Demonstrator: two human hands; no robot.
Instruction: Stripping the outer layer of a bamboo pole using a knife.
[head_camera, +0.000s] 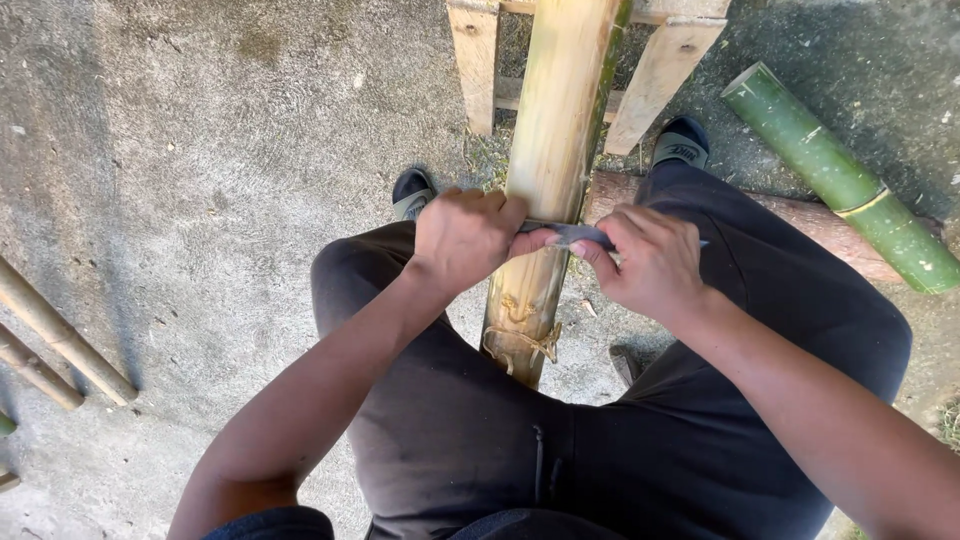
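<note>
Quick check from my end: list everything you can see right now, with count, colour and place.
bamboo pole: one, pale yellow, upright between the knees, shavings curling low down
blade: one, grey, across the pole
green bamboo section: one, right, on the ground
log: one, reddish-brown, behind the right leg
wooden frame: one, pale, top
thin poles: two or more, tan, left edge
concrete ground: grey
left hand: grips the blade's left end
right hand: grips its right end

Big pale yellow bamboo pole (556, 150), skin scraped off, w/ curly peels near its low end, leans up between the knees. Thin grey blade (572, 234) lies flat across it.
</note>
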